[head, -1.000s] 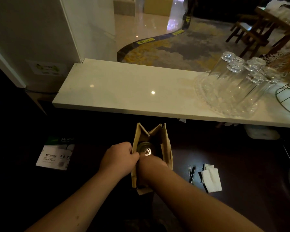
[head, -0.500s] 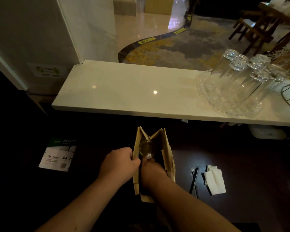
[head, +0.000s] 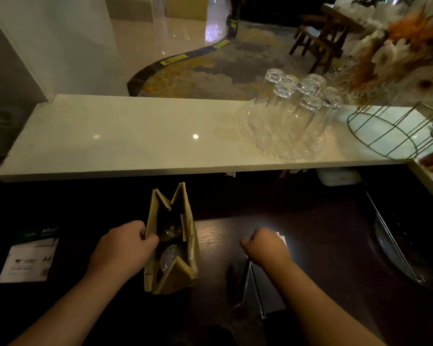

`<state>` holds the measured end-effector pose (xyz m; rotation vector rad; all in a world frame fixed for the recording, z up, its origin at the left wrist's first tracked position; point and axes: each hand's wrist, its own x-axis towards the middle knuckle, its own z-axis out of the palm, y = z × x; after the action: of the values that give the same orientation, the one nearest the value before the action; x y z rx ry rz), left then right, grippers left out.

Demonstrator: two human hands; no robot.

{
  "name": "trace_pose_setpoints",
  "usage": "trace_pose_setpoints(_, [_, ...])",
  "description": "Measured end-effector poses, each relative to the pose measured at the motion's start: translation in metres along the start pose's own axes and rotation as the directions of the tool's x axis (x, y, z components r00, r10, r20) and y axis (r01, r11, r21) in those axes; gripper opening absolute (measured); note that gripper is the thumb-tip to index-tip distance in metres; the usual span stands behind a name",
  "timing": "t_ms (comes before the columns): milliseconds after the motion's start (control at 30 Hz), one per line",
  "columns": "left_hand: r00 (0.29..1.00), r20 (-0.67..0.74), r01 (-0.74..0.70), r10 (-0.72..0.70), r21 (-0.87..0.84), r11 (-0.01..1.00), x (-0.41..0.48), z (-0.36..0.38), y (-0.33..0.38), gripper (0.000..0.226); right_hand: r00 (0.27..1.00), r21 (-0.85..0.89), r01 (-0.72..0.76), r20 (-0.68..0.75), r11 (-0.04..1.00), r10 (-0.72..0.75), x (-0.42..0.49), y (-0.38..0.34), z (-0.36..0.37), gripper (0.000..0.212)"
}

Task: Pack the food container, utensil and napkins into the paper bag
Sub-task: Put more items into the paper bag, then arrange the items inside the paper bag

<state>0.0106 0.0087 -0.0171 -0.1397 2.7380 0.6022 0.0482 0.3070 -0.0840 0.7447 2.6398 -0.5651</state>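
The brown paper bag (head: 190, 248) stands open-topped on the dark counter. My left hand (head: 121, 248) pinches its left edge. Inside it, a clear plastic food container (head: 169, 259) shows dimly. To the bag's right, my right hand (head: 264, 248) is closed around the upper end of the wrapped utensil (head: 254, 288), which slants down toward me. Just behind that hand, a corner of the white napkins (head: 281, 238) peeks out; the rest is hidden by the hand.
A white marble shelf (head: 135, 146) runs across above the counter, with a glass tray of upturned glasses (head: 290, 116) and a wire basket (head: 385, 131). A white A4 paper pack (head: 28, 263) lies at the left. A dark sink or tray (head: 405, 248) is at the right.
My right hand has come out of the bag and moved right onto the utensil. The container now sits in the bag. My left hand still holds the bag's edge.
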Motion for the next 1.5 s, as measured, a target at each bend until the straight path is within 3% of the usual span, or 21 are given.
trace_pose_setpoints(133, [1.0, -0.003, -0.004, 0.004, 0.008, 1.0, -0.004, 0.001, 0.003, 0.033, 0.963, -0.072, -0.152, 0.213, 0.986, 0.164, 0.009, 0.046, 0.064, 0.03])
trace_pose_setpoints(367, [0.999, -0.044, 0.006, -0.006, 0.004, 1.0, 0.001, 0.009, -0.004, 0.035, 0.958, -0.166, -0.094, 0.255, 0.982, 0.135, 0.021, 0.048, 0.1, 0.02])
trace_pose_setpoints(467, [0.998, -0.066, 0.005, -0.007, -0.029, 1.0, 0.004, 0.012, -0.008, 0.037, 0.96, -0.108, -0.052, 0.27, 0.993, 0.079, 0.019, 0.035, 0.085, 0.021])
trace_pose_setpoints(533, [0.997, -0.079, 0.006, -0.01, -0.048, 0.999, 0.007, 0.013, -0.011, 0.038, 0.981, 0.005, 0.003, 0.193, 1.0, -0.004, 0.013, 0.013, 0.06, 0.026])
trace_pose_setpoints(600, [0.996, -0.091, 0.006, -0.012, -0.07, 0.998, 0.01, 0.014, -0.014, 0.036, 0.992, 0.101, 0.127, -0.016, 0.987, -0.127, 0.001, -0.017, 0.025, 0.024])
trace_pose_setpoints(733, [0.993, -0.11, 0.031, -0.042, -0.102, 0.994, 0.015, 0.016, -0.017, 0.034, 0.873, 0.281, 0.422, -0.381, 0.862, -0.304, -0.049, -0.085, -0.054, 0.014])
trace_pose_setpoints(833, [0.992, -0.113, 0.047, -0.06, -0.119, 0.992, 0.019, 0.019, -0.02, 0.033, 0.791, 0.395, 0.588, -0.464, 0.706, -0.399, -0.078, -0.133, -0.081, 0.011])
trace_pose_setpoints(900, [0.992, -0.105, 0.059, -0.072, -0.124, 0.991, 0.021, 0.021, -0.02, 0.032, 0.783, 0.399, 0.615, -0.413, 0.68, -0.466, -0.08, -0.158, -0.074, 0.011])
trace_pose_setpoints(1033, [0.982, -0.167, 0.069, -0.083, -0.091, 0.994, 0.022, 0.024, -0.02, 0.034, 0.851, 0.197, 0.525, -0.129, 0.828, -0.508, -0.062, -0.18, -0.018, 0.011])
trace_pose_setpoints(1167, [0.987, -0.147, 0.047, -0.06, -0.09, 0.995, 0.024, 0.024, -0.025, 0.031, 0.925, 0.034, 0.341, 0.164, 0.94, -0.342, -0.033, -0.174, 0.04, 0.014])
trace_pose_setpoints(1267, [0.988, -0.148, 0.041, -0.052, -0.079, 0.996, 0.024, 0.025, -0.025, 0.032, 0.896, -0.176, 0.273, 0.405, 0.946, -0.184, -0.02, -0.175, 0.062, 0.009])
trace_pose_setpoints(1300, [0.988, -0.146, 0.035, -0.046, -0.081, 0.996, 0.023, 0.025, -0.023, 0.032, 0.88, -0.222, 0.265, 0.454, 0.938, -0.141, -0.018, -0.176, 0.068, 0.021])
trace_pose_setpoints(1367, [0.989, -0.145, 0.024, -0.036, -0.085, 0.996, 0.02, 0.026, -0.02, 0.032, 0.86, -0.281, 0.268, 0.5, 0.922, -0.097, -0.014, -0.178, 0.076, 0.043])
trace_pose_setpoints(1400, [0.989, -0.145, 0.022, -0.034, -0.083, 0.996, 0.02, 0.026, -0.02, 0.032, 0.858, -0.285, 0.289, 0.5, 0.914, -0.115, -0.012, -0.179, 0.079, 0.042])
trace_pose_setpoints(1500, [0.99, -0.138, 0.012, -0.023, -0.083, 0.996, 0.016, 0.025, -0.019, 0.033, 0.875, -0.244, 0.353, 0.428, 0.903, -0.226, -0.012, -0.183, 0.077, 0.01])
